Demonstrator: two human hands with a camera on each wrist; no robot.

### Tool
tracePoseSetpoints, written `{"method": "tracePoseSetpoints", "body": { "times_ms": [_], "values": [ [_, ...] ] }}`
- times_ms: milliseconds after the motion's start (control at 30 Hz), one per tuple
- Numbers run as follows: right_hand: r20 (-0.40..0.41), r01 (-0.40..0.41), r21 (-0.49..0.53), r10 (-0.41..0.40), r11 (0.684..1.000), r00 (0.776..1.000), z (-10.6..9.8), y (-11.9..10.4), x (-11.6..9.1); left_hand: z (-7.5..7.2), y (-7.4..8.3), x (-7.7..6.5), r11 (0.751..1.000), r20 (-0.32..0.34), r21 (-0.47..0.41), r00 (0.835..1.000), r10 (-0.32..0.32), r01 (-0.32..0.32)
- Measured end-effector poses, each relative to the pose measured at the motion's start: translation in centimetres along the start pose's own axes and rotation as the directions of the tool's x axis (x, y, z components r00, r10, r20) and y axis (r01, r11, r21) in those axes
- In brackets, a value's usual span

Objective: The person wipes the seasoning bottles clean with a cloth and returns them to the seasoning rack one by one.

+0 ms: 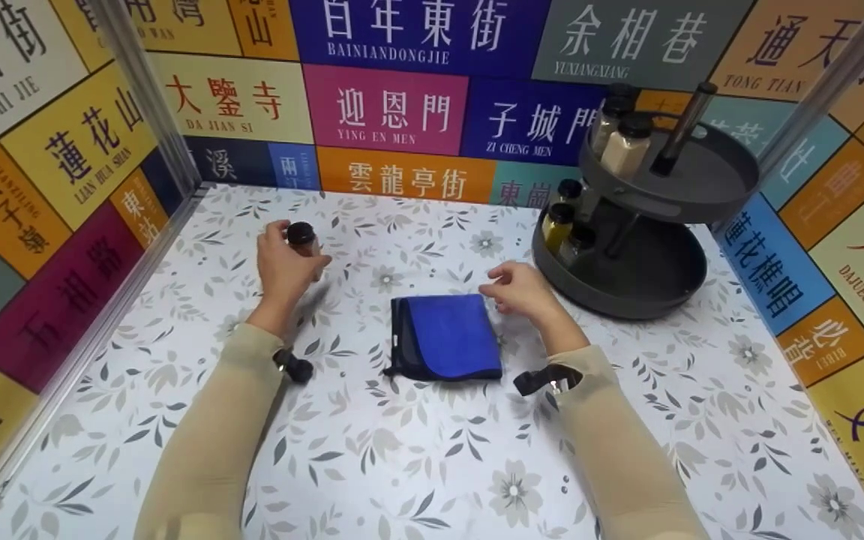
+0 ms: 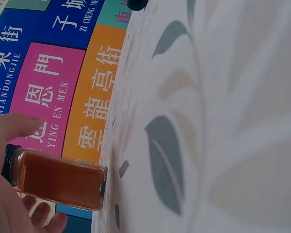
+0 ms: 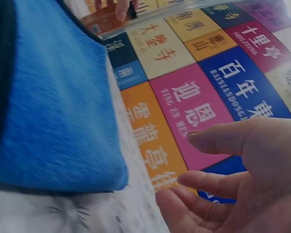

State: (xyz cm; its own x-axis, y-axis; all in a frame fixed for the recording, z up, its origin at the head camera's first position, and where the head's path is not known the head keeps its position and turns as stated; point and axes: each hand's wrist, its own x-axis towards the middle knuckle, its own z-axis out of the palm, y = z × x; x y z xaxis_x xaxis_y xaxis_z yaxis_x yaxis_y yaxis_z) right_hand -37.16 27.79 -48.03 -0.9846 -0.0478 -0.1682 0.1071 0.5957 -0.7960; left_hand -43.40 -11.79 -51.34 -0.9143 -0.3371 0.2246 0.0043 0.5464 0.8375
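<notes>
Sign-panelled walls (image 1: 390,109) around a floral-print tabletop (image 1: 357,480).
Multicoloured Chinese street-name panels at the back and both sides; grey leaves and flowers across the white tabletop. At back right, a dark-grey two-tier round rack (image 1: 672,202), upper tray (image 1: 702,161) partly hiding the lower. Between the beige sleeves (image 1: 199,442), a folded blue cloth (image 1: 451,337) with black edging, flat on the table. Right hand (image 1: 522,296) empty between cloth and rack, thumb apart from loosely bent fingers. Left hand (image 1: 282,262) beyond the cloth's left side, thumb and fingers parted on either side of an upright, black-capped glass spice jar (image 2: 63,178) with brown contents; contact impossible to tell. On the left of both tiers, more capped jars (image 1: 629,146).
</notes>
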Motion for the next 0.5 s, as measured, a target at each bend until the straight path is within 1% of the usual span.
{"method": "tracePoseSetpoints", "body": {
  "times_ms": [133,233,333,500],
  "values": [
    [0.051,-0.028,-0.035,0.030,0.999,0.998,1.4,0.1,0.0,0.1,-0.5,0.1,0.999,0.030,0.019,0.999,-0.044,0.044],
    [0.068,-0.023,-0.061,0.028,0.998,0.997,1.9,0.2,0.1,0.0,-0.7,0.2,0.999,0.031,0.014,0.998,-0.047,0.047],
    [0.065,-0.008,-0.092,0.015,0.996,0.998,2.3,0.6,0.2,0.0,-0.7,0.2,0.999,0.048,0.015,0.998,-0.039,0.038],
    [0.037,0.019,-0.164,-0.013,0.986,0.999,2.5,1.3,0.5,0.0,-0.4,0.4,0.999,0.122,0.015,0.991,-0.049,0.048]
  ]
}}
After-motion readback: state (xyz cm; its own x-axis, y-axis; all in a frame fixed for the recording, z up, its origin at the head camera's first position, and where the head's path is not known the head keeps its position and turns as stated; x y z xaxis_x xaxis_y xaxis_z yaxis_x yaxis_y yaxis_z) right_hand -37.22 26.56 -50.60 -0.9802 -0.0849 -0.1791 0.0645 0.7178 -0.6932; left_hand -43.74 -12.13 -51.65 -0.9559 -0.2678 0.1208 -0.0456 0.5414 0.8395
